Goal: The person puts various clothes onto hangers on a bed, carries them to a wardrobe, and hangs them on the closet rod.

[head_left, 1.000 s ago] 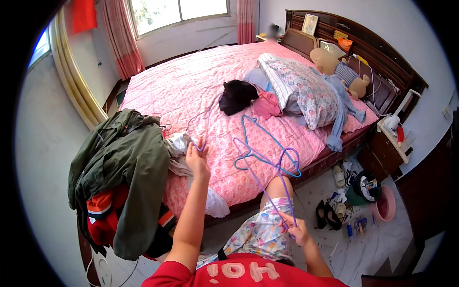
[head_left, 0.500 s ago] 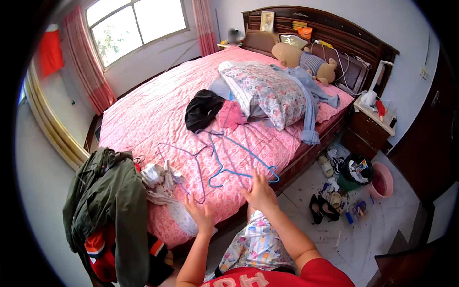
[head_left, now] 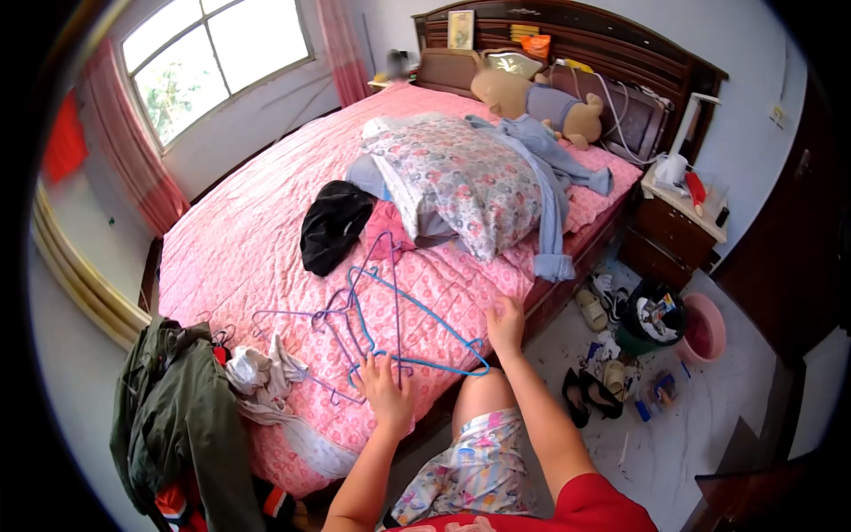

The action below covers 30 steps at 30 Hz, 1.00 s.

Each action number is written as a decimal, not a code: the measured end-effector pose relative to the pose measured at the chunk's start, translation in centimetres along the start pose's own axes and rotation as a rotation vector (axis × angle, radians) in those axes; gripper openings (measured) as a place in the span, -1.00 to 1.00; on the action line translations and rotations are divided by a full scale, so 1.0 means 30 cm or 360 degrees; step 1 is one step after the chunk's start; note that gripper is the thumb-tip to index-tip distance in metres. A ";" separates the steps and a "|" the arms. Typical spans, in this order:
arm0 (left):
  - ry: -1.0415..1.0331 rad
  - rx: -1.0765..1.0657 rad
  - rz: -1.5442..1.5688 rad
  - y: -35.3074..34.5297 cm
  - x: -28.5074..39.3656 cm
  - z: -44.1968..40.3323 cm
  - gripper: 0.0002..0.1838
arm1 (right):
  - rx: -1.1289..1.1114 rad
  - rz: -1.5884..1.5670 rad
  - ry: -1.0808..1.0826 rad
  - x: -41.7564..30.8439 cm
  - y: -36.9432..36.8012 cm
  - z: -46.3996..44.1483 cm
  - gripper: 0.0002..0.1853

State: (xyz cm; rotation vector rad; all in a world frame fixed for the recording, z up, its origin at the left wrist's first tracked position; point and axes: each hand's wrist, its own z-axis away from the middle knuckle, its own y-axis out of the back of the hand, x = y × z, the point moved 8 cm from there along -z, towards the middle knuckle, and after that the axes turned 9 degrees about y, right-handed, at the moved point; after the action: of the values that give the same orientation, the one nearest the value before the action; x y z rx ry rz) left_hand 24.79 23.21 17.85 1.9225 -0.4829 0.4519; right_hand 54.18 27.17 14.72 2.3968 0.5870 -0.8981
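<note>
Left hand (head_left: 387, 395) is at the near end of the hangers, fingers part-spread; can't tell if it grips the purple hanger (head_left: 396, 301) or just touches. Right hand (head_left: 505, 326) is loosely curled, nothing visible in it, just beside the blue hanger (head_left: 434, 313). Hangers lie crossed on the pink quilt (head_left: 244, 235), near the bed's front edge. Main risk: snagging. Frames and hooks overlap, so pulling one could drag the others, maybe over the edge to the floor (head_left: 532, 439). The second purple hanger (head_left: 285, 312) could also catch the white cloth (head_left: 251, 368). Room: tight left, green jacket (head_left: 182, 399) on the corner; black garment (head_left: 335, 226) and floral bundle (head_left: 479, 182) block the far side. Best clearance is straight up; quilt's far-left stretch is open.
</note>
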 end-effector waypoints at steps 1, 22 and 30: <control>0.0019 -0.0022 0.0025 0.000 -0.017 -0.018 -0.56 | -0.0039 -0.0039 0.0085 -0.053 -0.023 0.014 -0.87; 0.0011 -0.0028 0.0680 0.013 -0.339 -0.334 -0.91 | -0.0637 -0.0392 0.0548 -0.441 -1.225 -0.209 -0.39; 0.0145 -0.0097 0.0981 0.014 -0.397 -0.338 -0.90 | -0.1005 0.0067 0.0005 -0.348 -1.456 -0.301 -0.53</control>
State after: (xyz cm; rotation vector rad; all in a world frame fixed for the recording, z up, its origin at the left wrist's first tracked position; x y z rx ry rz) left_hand 13.54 33.93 15.82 1.6600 -1.0214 0.9025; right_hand 27.24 64.21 14.44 1.8309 0.6953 -0.5757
